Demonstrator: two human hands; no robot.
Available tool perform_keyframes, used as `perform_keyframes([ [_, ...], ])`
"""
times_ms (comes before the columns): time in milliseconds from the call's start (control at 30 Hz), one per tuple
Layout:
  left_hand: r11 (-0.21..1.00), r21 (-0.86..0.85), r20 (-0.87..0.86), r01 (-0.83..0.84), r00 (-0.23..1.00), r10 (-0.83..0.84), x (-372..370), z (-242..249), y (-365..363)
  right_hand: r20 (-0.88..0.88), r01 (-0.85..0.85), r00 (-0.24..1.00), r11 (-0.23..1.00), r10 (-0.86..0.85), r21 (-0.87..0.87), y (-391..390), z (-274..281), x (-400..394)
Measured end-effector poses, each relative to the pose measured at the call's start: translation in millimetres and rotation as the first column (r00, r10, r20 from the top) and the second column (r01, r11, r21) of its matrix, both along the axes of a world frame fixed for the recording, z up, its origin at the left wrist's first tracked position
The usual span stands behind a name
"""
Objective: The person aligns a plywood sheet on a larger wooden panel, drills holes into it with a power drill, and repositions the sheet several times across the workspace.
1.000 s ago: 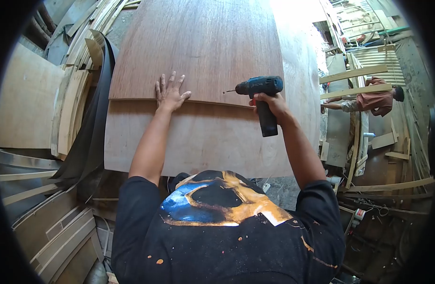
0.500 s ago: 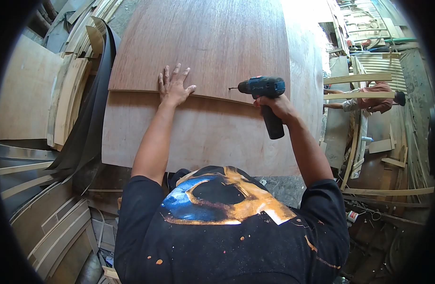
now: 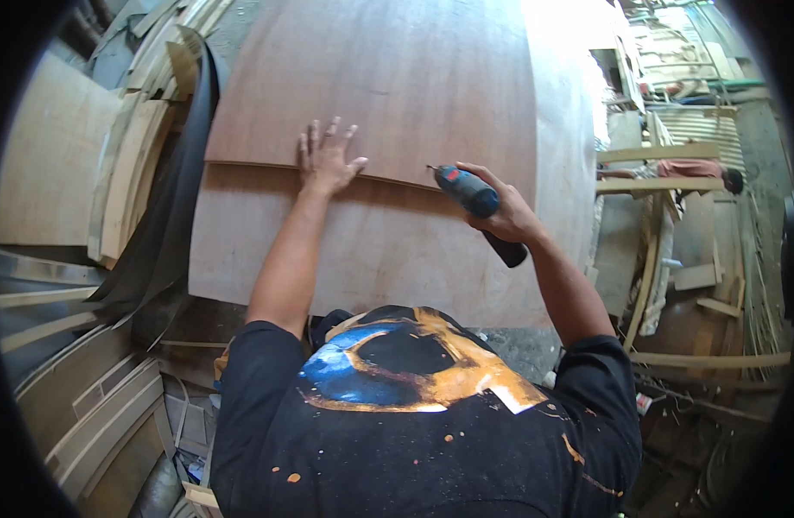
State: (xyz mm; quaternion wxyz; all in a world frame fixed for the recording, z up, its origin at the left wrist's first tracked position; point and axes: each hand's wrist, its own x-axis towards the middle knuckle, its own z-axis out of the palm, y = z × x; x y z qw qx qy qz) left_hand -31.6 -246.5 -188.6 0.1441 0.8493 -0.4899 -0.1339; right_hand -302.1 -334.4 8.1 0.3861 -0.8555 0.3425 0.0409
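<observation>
My left hand lies flat with fingers spread on the reddish-brown plywood sheet, close to its near edge. That sheet rests over a paler plywood board, which sticks out toward me and to the right. In my right hand is a blue and black cordless drill, gripped by its handle. The drill is tilted, its bit pointing up and left over the near edge of the upper sheet. A small dark mark shows near the bit's tip.
Dark flexible sheeting and stacked boards stand at the left. Curved wooden pieces lie at lower left. At the right, a person is behind wooden planks, with more timber strips around.
My right hand has turned the drill from lying sideways to tilted, bit pointing up-left. My left hand stays on the sheet. The person at right has shifted lower behind the planks.
</observation>
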Motion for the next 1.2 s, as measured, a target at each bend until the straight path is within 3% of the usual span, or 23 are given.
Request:
perform_keyframes([
  [233, 1.000, -0.005, -0.029, 0.006, 1.000, -0.006, -1, 1, 4, 0.013, 0.050, 0.999, 0.998, -0.050, 0.043, 7, -5, -2],
  [433, 1.000, -0.021, -0.034, 0.009, 0.999, -0.010, -1, -3, 3, 0.042, 0.170, 0.982, 0.955, -0.185, 0.243, -3, -8, -6],
  [533, 0.998, -0.062, -0.033, 0.000, 0.999, -0.002, -3, -4, 4, 0.081, 0.225, 0.959, 0.905, -0.271, 0.362, -12, -6, -3],
  [600, 0.994, -0.109, -0.017, -0.005, 1.000, 0.003, -1, 1, -3, -0.009, 0.414, 0.884, 0.773, -0.468, 0.481, -14, 13, 13],
  [633, 0.992, -0.115, -0.145, 0.045, 0.988, -0.061, 5, 12, -14, -0.003, 0.460, 0.849, 0.738, -0.528, 0.493, -24, 6, 16],
  [667, 0.988, -0.122, -0.272, 0.096, 0.954, -0.127, 5, 22, -23, 0.003, 0.468, 0.842, 0.734, -0.539, 0.492, -35, 7, 17],
  [733, 0.883, -0.449, -0.674, -0.133, 0.700, -0.237, -27, 64, -45, -0.124, 0.515, 0.833, 0.676, -0.539, 0.527, -47, 20, 28],
  [800, 0.661, -0.691, -0.722, -0.293, 0.324, -0.612, -65, 100, -74, -0.128, 0.544, 0.815, 0.671, -0.565, 0.503, -51, 21, 30],
  [867, 0.587, -0.733, -0.662, -0.343, 0.161, -0.732, -104, 136, -89, -0.130, 0.419, 0.905, 0.794, -0.406, 0.441, -57, 15, 25],
  [900, 0.599, -0.779, -0.618, -0.183, 0.380, -0.688, -112, 145, -85, -0.051, 0.355, 0.931, 0.858, -0.363, 0.371, -48, 16, 28],
  [933, 0.611, -0.791, -0.503, -0.014, 0.583, -0.637, -118, 156, -84, -0.153, 0.279, 0.956, 0.937, -0.250, 0.210, -53, 4, 24],
  [967, 0.531, -0.844, -0.454, -0.081, 0.637, -0.624, -124, 156, -85, -0.030, 0.224, 0.974, 0.950, -0.223, 0.216, -46, 3, 27],
  [1033, 0.400, -0.901, -0.403, -0.168, 0.669, -0.625, -130, 140, -89, -0.007, 0.175, 0.984, 0.963, -0.177, 0.207, -52, -10, 23],
  [1067, 0.367, -0.908, -0.405, -0.204, 0.654, -0.639, -132, 136, -91, -0.087, 0.245, 0.969, 0.927, -0.230, 0.285, -48, -2, 27],
  [1100, 0.355, -0.915, -0.391, -0.192, 0.644, -0.657, -132, 138, -91, -0.037, 0.161, 0.987, 0.959, -0.157, 0.234, -42, 10, 30],
  [1200, 0.439, -0.866, -0.484, -0.239, 0.623, -0.614, -133, 141, -88, -0.097, 0.181, 0.983, 0.938, -0.159, 0.295, -42, 18, 34],
])
